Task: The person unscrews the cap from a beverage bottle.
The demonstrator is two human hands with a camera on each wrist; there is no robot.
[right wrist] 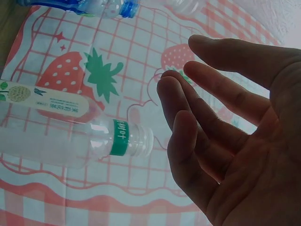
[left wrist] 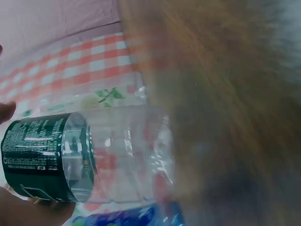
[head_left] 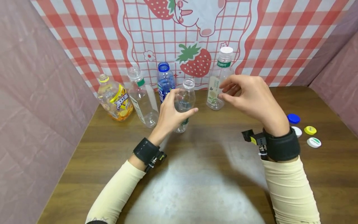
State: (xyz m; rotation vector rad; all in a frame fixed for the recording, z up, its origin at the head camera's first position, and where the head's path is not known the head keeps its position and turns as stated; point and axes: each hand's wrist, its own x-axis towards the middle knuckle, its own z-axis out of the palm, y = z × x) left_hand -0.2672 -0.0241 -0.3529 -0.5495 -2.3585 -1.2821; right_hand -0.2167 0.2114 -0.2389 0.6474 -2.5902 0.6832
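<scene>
My left hand (head_left: 172, 113) is around the middle of a clear plastic bottle (head_left: 189, 97) with a dark green label (left wrist: 40, 150). Its thumb stretches straight across the front, with the tip past the bottle's right side; the other fingers run along the left. The bottle has a bare threaded neck. My right hand (head_left: 249, 98) hangs in the air with loosely bent fingers (right wrist: 181, 127) and holds nothing. In the head view it overlaps a tall clear bottle (head_left: 213, 93) with a green neck band and a pale flower label.
Left of my left hand stand a yellow-labelled iced tea bottle (head_left: 116, 99), another clear bottle (head_left: 144, 102) and a blue bottle (head_left: 165, 77). On the right lie a blue cap (head_left: 293, 118), a yellow cap (head_left: 310, 130) and two white caps (head_left: 314, 142). A strawberry-print cloth (head_left: 165, 37) hangs behind.
</scene>
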